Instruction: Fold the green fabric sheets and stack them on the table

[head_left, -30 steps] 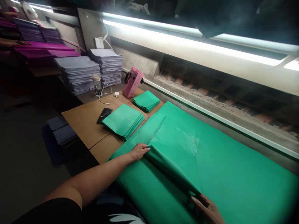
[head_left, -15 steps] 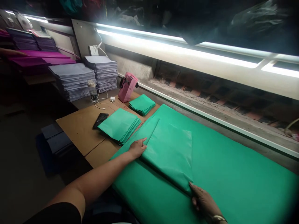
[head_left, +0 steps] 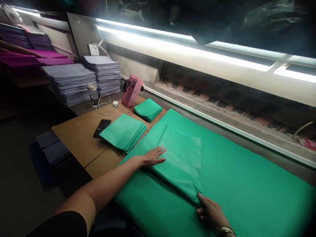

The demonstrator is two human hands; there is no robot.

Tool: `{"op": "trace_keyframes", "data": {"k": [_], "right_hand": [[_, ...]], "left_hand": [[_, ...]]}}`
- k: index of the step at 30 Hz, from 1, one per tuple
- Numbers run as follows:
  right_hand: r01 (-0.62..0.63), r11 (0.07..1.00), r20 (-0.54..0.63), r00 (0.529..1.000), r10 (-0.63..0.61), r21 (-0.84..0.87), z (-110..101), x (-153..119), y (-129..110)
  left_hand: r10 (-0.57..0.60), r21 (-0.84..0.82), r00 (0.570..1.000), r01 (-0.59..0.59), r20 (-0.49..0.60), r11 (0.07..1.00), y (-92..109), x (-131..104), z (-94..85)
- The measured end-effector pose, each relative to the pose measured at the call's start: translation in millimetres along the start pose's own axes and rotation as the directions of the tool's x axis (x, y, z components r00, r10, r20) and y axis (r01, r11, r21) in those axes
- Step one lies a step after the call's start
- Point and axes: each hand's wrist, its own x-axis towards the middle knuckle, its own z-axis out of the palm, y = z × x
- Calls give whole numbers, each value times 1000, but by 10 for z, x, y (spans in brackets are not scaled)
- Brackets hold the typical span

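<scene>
A folded green sheet [head_left: 182, 158] rests on a large spread of green material [head_left: 237, 174]. My left hand [head_left: 154, 156] lies on the left part of the folded sheet, palm down with its fingers spread. At the near right corner my right hand [head_left: 209, 209] pinches the sheet's edge between thumb and fingers. Left of the spread is a stack of folded green pieces [head_left: 123, 131], with a smaller green stack [head_left: 148, 109] behind it.
Brown cardboard [head_left: 79, 138] covers the table at left, bearing a black phone [head_left: 102, 127], white cable and pink box [head_left: 132, 91]. Behind stand a bottle [head_left: 92, 94] and tall paper stacks [head_left: 71, 84]. A person's arm [head_left: 17, 48] reaches over magenta sheets at far left.
My left hand has slid right onto the folded sheet, and its fingers have spread. My right hand keeps its pinch on the corner. The view has shifted slightly.
</scene>
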Motion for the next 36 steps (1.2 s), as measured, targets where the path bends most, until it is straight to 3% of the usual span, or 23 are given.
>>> {"op": "trace_keyframes", "data": {"k": [3,7,9,11,12,14,15,16,18,19,21,22,24,27,29,31,33,36], "right_hand": [[25,1000,7,1000,-25,-4,24,-5,33],[62,996,-14,998,-63,-70,-34,5,51],[120,967,-12,992,-126,-227,-110,11,45],[189,842,-108,954,-279,-505,-124,7,38],[207,731,-175,896,-409,-651,-71,-2,40],[197,474,-205,714,-669,-858,211,-50,47],[207,353,-146,643,-752,-912,441,-91,44],[256,242,-40,606,-795,-936,717,-140,29],[408,72,220,623,-750,-910,1313,-247,-41],[509,1,356,603,-714,-861,1577,-296,-91],[650,-68,518,532,-670,-757,1913,-366,-172],[675,-74,544,518,-660,-734,1955,-385,-183],[617,-36,480,573,-664,-786,1790,-395,-105],[337,79,197,708,-678,-938,1156,-388,226],[209,118,80,747,-660,-971,717,-394,482],[200,118,82,769,-634,-973,398,-380,653],[237,116,119,782,-612,-965,215,-286,657],[208,143,84,799,-596,-968,111,97,292]], "left_hand": [[42,-31,998,-43,-56,999,-32,20,-12],[15,57,1000,-16,26,998,-114,75,10],[-14,122,997,5,73,992,-147,103,27],[-27,174,993,7,112,985,-163,120,41],[-33,193,991,7,132,981,-163,125,45],[-48,218,984,10,169,976,-153,131,41],[-61,226,980,17,188,974,-144,132,31],[-76,233,976,27,206,972,-133,135,13],[-105,246,968,47,229,968,-114,145,-38],[-117,254,965,55,234,966,-104,154,-65],[-127,280,964,58,235,958,-76,170,-94],[-128,304,965,55,228,951,-54,168,-83],[-144,384,974,67,175,921,16,122,12],[-47,475,988,-29,148,879,154,-98,292],[92,459,975,-176,200,871,202,-319,451],[112,469,977,-186,182,863,168,-526,496],[51,514,989,-116,138,850,69,-660,425],[1,569,993,-70,120,820,-76,-706,229]]}}
